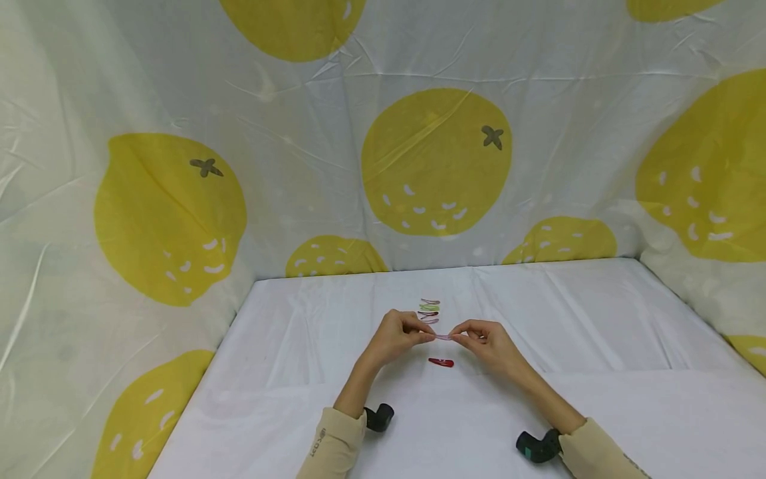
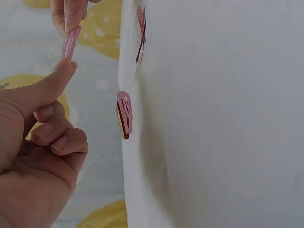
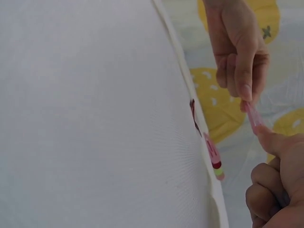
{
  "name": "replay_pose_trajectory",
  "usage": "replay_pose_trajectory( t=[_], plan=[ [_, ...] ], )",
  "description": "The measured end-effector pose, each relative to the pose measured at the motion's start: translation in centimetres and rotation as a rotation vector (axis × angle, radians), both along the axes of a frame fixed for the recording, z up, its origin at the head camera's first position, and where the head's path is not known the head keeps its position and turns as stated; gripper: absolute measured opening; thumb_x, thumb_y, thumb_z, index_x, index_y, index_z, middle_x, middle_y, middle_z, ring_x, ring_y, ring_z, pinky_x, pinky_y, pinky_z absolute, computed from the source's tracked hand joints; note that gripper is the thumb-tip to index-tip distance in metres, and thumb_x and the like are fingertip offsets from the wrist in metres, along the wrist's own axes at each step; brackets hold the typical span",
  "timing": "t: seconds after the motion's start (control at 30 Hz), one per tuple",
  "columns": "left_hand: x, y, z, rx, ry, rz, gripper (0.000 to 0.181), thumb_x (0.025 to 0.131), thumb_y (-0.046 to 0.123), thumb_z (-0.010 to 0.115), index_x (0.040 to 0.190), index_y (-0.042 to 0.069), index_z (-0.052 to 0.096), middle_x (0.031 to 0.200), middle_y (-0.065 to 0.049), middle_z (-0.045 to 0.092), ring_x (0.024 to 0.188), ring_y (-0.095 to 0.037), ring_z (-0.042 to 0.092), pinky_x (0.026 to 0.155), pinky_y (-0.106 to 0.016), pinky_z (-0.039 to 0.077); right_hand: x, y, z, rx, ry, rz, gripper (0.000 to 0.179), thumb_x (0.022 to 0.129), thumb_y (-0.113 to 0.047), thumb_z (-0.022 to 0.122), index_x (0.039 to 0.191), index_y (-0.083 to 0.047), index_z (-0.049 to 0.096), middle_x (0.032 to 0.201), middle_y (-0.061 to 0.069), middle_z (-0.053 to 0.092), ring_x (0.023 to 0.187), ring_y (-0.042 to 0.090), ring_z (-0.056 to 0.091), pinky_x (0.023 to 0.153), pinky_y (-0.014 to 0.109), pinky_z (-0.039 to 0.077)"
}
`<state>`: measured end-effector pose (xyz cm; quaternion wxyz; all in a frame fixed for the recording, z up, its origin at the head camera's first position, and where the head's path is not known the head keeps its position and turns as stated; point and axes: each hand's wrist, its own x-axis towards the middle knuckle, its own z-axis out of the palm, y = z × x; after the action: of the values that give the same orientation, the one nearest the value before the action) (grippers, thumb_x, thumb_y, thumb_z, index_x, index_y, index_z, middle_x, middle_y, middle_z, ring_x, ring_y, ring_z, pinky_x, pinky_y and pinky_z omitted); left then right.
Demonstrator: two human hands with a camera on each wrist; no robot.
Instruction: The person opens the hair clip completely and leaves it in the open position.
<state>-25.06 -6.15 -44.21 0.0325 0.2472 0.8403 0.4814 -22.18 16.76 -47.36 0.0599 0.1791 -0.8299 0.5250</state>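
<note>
Desk: Who is holding what?

Operator: A person's left hand (image 1: 397, 336) and right hand (image 1: 487, 341) pinch opposite ends of a pink hair clip (image 1: 443, 337), raised above a white-covered table (image 1: 287, 339). I'm watching from afar, by head and wrist cameras.

Desk: Two hands for so small a thing?

Operator: So slim a clip offers little to grip, I'd judge, so thumbs and fingertips take the ends, steadying it and leaving its middle uncovered. In both wrist views the spare fingers curl toward the palms, presumably to stay out of the way. Whether the clip is snapped open or closed, I cannot tell.

Desk: And the others?

Operator: Beyond the hands, a short column of clips (image 1: 428, 313) in pinks, dark red and yellow-green lies crosswise, one behind another. Such close spacing, I'd say, keeps each one visible and the line tidy. A red clip (image 1: 441, 362) lies apart on the near side, between the forearms (image 1: 353, 389), a spot that looks handy for either hand.
</note>
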Motion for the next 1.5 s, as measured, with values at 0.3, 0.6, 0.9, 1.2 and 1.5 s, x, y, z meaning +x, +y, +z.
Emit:
replay_pose_trajectory(
  t=[0.3,0.6,0.9,1.2,1.5],
  plan=[
    [0.2,-0.3,0.1,-0.023,-0.029,0.017,0.004,0.079,0.015,0.079,0.084,0.014,0.078,0.064,0.004,0.050,0.060,-0.006,0.041,0.053,-0.017,0.031,-0.1,-0.2,-0.1,0.001,-0.038,-0.031,0.011,0.084,-0.035,0.073,0.089,-0.025,0.074,0.054,-0.005,0.032,0.050,0.003,0.028,0.046,0.022,0.025],
    [0.2,-0.4,0.0,-0.063,-0.034,0.018,0.004,0.079,0.016,0.079,0.083,0.014,0.078,0.064,0.005,0.050,0.061,-0.005,0.042,0.054,-0.016,0.032,0.0,-0.3,0.0,0.024,-0.111,-0.051,0.017,0.082,-0.033,0.075,0.090,-0.018,0.075,0.055,-0.003,0.032,0.050,0.003,0.029,0.048,0.021,0.024],
    [0.3,-0.4,0.0,-0.107,-0.047,0.027,0.006,0.077,0.015,0.080,0.082,0.012,0.078,0.062,0.005,0.046,0.061,-0.006,0.040,0.054,-0.017,0.031,0.0,-0.3,-0.1,0.032,-0.106,-0.044,0.011,0.083,-0.032,0.074,0.089,-0.024,0.074,0.055,-0.004,0.036,0.052,0.005,0.032,0.048,0.022,0.027],
    [0.0,-0.4,0.1,-0.144,-0.058,0.100,0.012,0.074,0.011,0.082,0.083,0.005,0.078,0.058,0.004,0.045,0.058,-0.007,0.039,0.052,-0.018,0.029,-1.0,-1.0,-0.6,0.018,-0.080,-0.037,0.012,0.084,-0.030,0.074,0.090,-0.020,0.075,0.055,-0.002,0.035,0.051,0.005,0.032,0.049,0.023,0.028],
    [-0.7,-0.7,0.0,-0.213,-0.008,0.159,0.009,0.073,0.004,0.080,0.080,0.000,0.077,0.056,0.001,0.055,0.056,-0.006,0.042,0.051,-0.018,0.032,-2.9,-2.7,-0.6,0.051,-0.113,-0.036,0.007,0.085,-0.021,0.073,0.090,-0.017,0.076,0.054,-0.005,0.033,0.052,0.006,0.030,0.052,0.020,0.026]
  ],
)
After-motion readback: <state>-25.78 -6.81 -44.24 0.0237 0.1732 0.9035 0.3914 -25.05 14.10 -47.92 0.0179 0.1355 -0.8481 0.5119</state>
